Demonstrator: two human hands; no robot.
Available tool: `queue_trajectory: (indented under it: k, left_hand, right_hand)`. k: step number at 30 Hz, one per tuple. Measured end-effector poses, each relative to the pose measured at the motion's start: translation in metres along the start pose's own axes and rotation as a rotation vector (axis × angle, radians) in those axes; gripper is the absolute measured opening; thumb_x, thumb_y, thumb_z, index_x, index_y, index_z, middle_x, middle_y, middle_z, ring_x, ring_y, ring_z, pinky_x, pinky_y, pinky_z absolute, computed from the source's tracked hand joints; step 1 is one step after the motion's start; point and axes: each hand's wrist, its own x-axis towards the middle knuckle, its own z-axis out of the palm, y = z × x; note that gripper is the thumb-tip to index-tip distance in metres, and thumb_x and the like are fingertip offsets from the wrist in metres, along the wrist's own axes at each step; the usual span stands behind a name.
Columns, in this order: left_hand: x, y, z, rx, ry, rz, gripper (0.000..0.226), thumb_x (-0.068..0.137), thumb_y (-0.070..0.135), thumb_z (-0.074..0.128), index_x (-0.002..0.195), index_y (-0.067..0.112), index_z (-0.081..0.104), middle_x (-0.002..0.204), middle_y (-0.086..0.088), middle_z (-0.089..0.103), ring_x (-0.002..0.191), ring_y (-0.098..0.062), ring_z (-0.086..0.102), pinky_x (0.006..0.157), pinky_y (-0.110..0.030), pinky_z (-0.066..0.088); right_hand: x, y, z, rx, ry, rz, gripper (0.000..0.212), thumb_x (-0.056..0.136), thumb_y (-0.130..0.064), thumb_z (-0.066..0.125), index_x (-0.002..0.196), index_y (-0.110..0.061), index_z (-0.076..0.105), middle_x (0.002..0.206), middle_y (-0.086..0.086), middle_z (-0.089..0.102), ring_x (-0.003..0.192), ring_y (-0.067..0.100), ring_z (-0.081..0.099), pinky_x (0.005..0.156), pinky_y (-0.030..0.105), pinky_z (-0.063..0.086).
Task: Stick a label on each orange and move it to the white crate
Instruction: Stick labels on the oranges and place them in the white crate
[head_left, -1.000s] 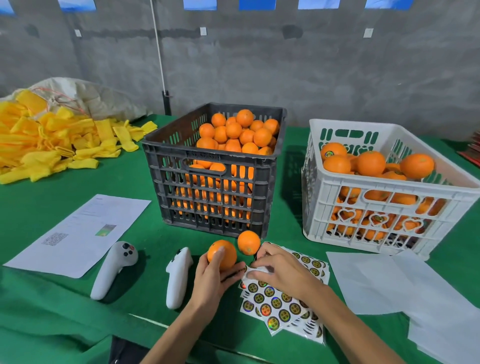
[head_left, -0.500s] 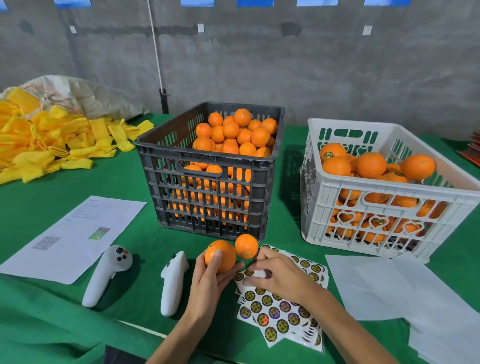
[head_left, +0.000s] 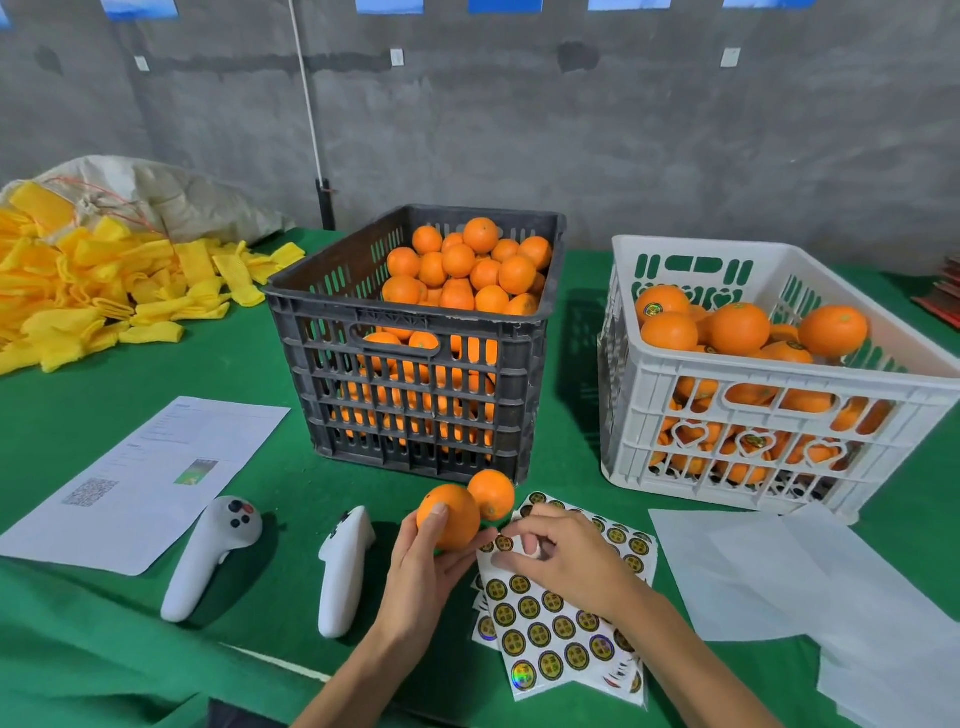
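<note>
2 hands (head_left: 563, 558) (round labels (head_left: 540, 634), unreadable).

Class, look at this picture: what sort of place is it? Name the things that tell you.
Probably a fruit-packing workshop. A black crate and a white crate hold heaps of oranges, sheets of round labels lie on the green table, and yellow foam sleeves are piled before a bare concrete wall.

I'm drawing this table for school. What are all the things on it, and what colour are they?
black crate: one, full of oranges, middle
white crate: one, holds oranges, right
held orange: one, orange, front
loose orange: one, on table behind it
label sheets: small stack, gold-black round stickers
controllers: two, white, front left
printed paper: one, white, left
blank sheets: several, white, right
foam sleeves: pile, yellow, far left
left hand: holds orange
right hand: pinches at stickers
</note>
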Motion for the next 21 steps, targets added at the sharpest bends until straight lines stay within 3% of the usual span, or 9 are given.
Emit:
queue_trajectory:
  k: [4,7,10,12,14,16,19,21]
  left_hand:
    - [0.0,0.002,0.003,-0.028,0.023,-0.061,0.041,0.104,0.033,0.054,0.14,0.014,0.044,0.139,-0.022,0.057,0.114,-0.043,0.07,0.111,-0.059,0.045]
    - [0.0,0.006,0.006,-0.107,0.026,-0.158,0.038,0.108,0.035,0.049,0.142,0.022,0.039,0.136,-0.025,0.062,0.116,-0.042,0.069,0.107,-0.054,0.048]
    - [-0.001,0.012,0.009,-0.202,-0.023,-0.251,0.028,0.108,0.04,0.046,0.132,0.027,0.045,0.117,-0.027,0.073,0.119,-0.042,0.068,0.102,-0.049,0.05]
    - [0.0,0.013,0.009,-0.243,-0.055,-0.291,0.028,0.108,0.041,0.044,0.128,0.022,0.048,0.113,-0.031,0.072,0.121,-0.043,0.066,0.099,-0.049,0.053]
    - [0.003,0.014,0.008,-0.281,-0.062,-0.31,0.031,0.108,0.041,0.046,0.13,0.019,0.048,0.115,-0.033,0.071,0.123,-0.045,0.065,0.096,-0.052,0.058]
    - [0.006,0.014,0.008,-0.294,-0.065,-0.326,0.035,0.107,0.04,0.048,0.134,0.019,0.046,0.12,-0.033,0.069,0.124,-0.045,0.064,0.106,-0.054,0.053]
    - [0.008,0.013,0.008,-0.289,-0.08,-0.329,0.041,0.106,0.041,0.049,0.141,0.019,0.043,0.128,-0.032,0.066,0.125,-0.045,0.063,0.118,-0.057,0.039]
    - [0.009,0.013,0.007,-0.294,-0.096,-0.312,0.044,0.106,0.041,0.049,0.143,0.019,0.043,0.131,-0.032,0.065,0.125,-0.044,0.063,0.115,-0.058,0.043]
  right_hand:
    - [0.0,0.001,0.002,-0.073,-0.023,-0.035,0.035,0.084,-0.062,0.07,0.103,-0.033,0.077,0.077,-0.01,0.049,0.071,0.005,0.05,0.065,0.021,0.038]
    - [0.0,0.002,0.002,-0.11,-0.02,-0.059,0.032,0.086,-0.061,0.069,0.097,-0.032,0.076,0.079,-0.009,0.048,0.072,0.005,0.049,0.063,0.017,0.034]
    - [-0.003,-0.001,0.002,-0.101,-0.011,-0.078,0.013,0.086,-0.065,0.068,0.08,-0.055,0.061,0.08,-0.011,0.047,0.072,0.007,0.048,0.063,0.018,0.033]
    - [-0.005,-0.004,0.002,-0.076,-0.001,-0.072,0.012,0.085,-0.068,0.067,0.081,-0.061,0.058,0.08,-0.014,0.049,0.073,0.005,0.05,0.063,0.018,0.033]
    - [-0.006,-0.004,0.001,-0.046,0.021,-0.058,0.03,0.085,-0.072,0.064,0.098,-0.046,0.07,0.084,-0.014,0.051,0.074,0.005,0.051,0.063,0.016,0.033]
    - [-0.006,-0.004,0.001,-0.049,0.046,-0.036,0.049,0.085,-0.074,0.061,0.107,-0.032,0.074,0.084,-0.012,0.05,0.072,0.007,0.05,0.062,0.018,0.034]
    - [-0.008,-0.005,0.0,-0.13,0.06,-0.081,0.053,0.091,-0.068,0.057,0.1,-0.019,0.072,0.081,-0.01,0.048,0.068,0.011,0.046,0.063,0.03,0.042]
    - [-0.01,-0.008,-0.002,-0.255,0.037,-0.138,0.052,0.098,-0.063,0.049,0.1,-0.016,0.07,0.084,-0.01,0.047,0.069,0.01,0.046,0.064,0.032,0.045]
